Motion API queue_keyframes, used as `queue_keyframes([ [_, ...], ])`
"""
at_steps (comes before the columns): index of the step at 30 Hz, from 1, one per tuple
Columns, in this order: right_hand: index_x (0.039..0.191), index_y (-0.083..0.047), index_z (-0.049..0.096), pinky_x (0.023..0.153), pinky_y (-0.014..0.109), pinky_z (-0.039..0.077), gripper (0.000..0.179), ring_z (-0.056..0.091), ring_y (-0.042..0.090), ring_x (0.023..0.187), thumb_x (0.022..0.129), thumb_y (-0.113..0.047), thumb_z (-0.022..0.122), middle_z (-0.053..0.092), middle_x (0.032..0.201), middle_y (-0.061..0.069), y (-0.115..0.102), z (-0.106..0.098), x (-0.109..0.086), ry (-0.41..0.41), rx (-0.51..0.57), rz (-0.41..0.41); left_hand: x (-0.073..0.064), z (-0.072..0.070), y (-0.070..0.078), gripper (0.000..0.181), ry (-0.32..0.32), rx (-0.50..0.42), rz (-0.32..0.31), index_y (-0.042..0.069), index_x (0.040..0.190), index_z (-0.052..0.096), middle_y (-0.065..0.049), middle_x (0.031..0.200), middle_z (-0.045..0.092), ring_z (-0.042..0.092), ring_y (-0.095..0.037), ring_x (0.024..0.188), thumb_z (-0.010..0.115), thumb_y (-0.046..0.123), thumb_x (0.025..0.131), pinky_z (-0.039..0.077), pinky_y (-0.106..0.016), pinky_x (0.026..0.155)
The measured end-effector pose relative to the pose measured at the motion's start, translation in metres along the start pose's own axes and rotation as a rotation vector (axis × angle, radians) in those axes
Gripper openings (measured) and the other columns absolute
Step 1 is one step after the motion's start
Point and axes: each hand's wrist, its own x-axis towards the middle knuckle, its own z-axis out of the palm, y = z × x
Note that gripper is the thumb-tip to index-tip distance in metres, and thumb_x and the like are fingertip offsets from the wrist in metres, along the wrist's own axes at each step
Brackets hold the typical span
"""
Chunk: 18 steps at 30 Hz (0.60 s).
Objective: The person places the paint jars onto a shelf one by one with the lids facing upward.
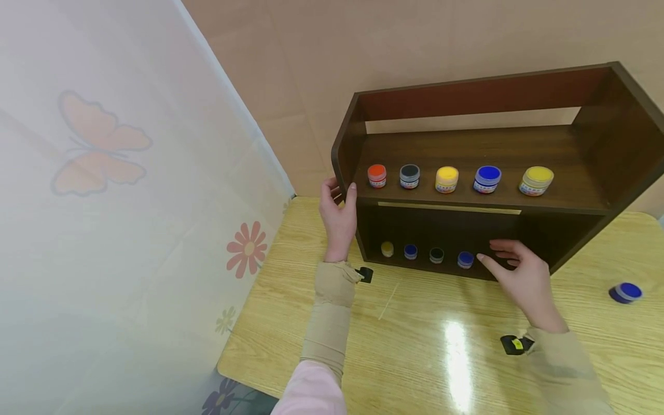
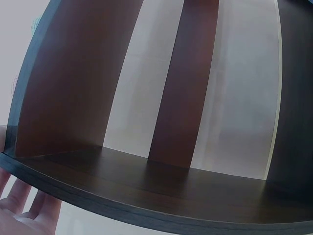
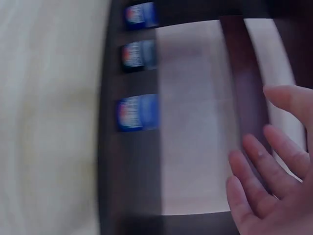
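A dark brown two-tier wooden shelf (image 1: 482,144) stands on the table. My left hand (image 1: 338,219) grips the front edge of its left side panel, also seen in the left wrist view with fingers (image 2: 19,196) around the outside. On the lower tier, a yellow paint jar (image 1: 387,249), a blue one (image 1: 410,251), a black one (image 1: 436,255) and another blue jar (image 1: 465,260) stand in a row. My right hand (image 1: 524,276) is just right of that last blue jar, fingers loosely bent and holding nothing. In the right wrist view the hand (image 3: 274,171) is apart from the jars.
Along the upper tier stand a red jar (image 1: 377,176), a black jar (image 1: 410,176), an orange-yellow jar (image 1: 446,179), a blue jar (image 1: 487,179) and a yellow jar (image 1: 536,181). Another blue jar (image 1: 625,292) sits on the wooden table (image 1: 404,346) at right. A patterned curtain (image 1: 129,248) hangs left.
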Motion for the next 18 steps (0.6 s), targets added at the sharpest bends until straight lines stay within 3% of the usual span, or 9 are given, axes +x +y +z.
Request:
queue_keyframes([
  [5,0.121,-0.007,0.068,0.081,0.009,0.040,0.034,0.059,0.002,0.094,0.093,-0.022,0.078,0.067,0.116,0.009,-0.019,-0.015,-0.002,-0.018,0.045,-0.031,0.000,0.001,0.005,0.023,0.016,-0.011,0.003,-0.007,0.117,0.058,-0.021,0.110,0.062,0.060,-0.036,0.100,0.066,0.002,0.097,0.051,-0.054,0.089],
  [6,0.121,-0.007,0.068,0.081,0.008,0.040,0.033,0.059,0.001,0.093,0.093,-0.021,0.077,0.067,0.116,0.007,-0.024,-0.017,-0.003,-0.020,0.054,-0.034,-0.001,0.001,0.011,0.023,0.017,-0.014,0.000,-0.008,0.116,0.057,-0.022,0.109,0.062,0.060,-0.038,0.100,0.066,0.000,0.097,0.050,-0.055,0.089],
  [11,0.120,-0.008,0.068,0.082,0.007,0.041,0.030,0.060,0.002,0.094,0.093,-0.016,0.077,0.067,0.114,0.001,-0.049,-0.032,-0.007,-0.015,0.118,-0.054,-0.001,-0.001,0.010,0.022,0.001,0.000,-0.005,-0.002,0.116,0.059,-0.012,0.109,0.063,0.062,-0.025,0.100,0.066,0.009,0.099,0.052,-0.048,0.090],
  [13,0.121,-0.009,0.068,0.082,0.008,0.041,0.031,0.061,0.001,0.095,0.092,-0.013,0.077,0.067,0.114,0.000,-0.056,-0.038,-0.008,-0.016,0.138,-0.062,0.000,-0.001,-0.001,0.023,-0.006,0.007,-0.003,0.002,0.117,0.059,-0.006,0.109,0.064,0.061,-0.020,0.100,0.067,0.015,0.099,0.052,-0.044,0.089],
  [18,0.125,-0.007,0.068,0.081,0.009,0.042,0.035,0.061,0.003,0.097,0.091,-0.006,0.077,0.067,0.116,-0.002,-0.072,-0.054,-0.013,-0.008,0.173,-0.073,0.000,-0.001,-0.002,0.024,-0.008,0.009,-0.003,0.003,0.117,0.060,-0.007,0.109,0.064,0.061,-0.022,0.100,0.067,0.017,0.099,0.052,-0.042,0.089],
])
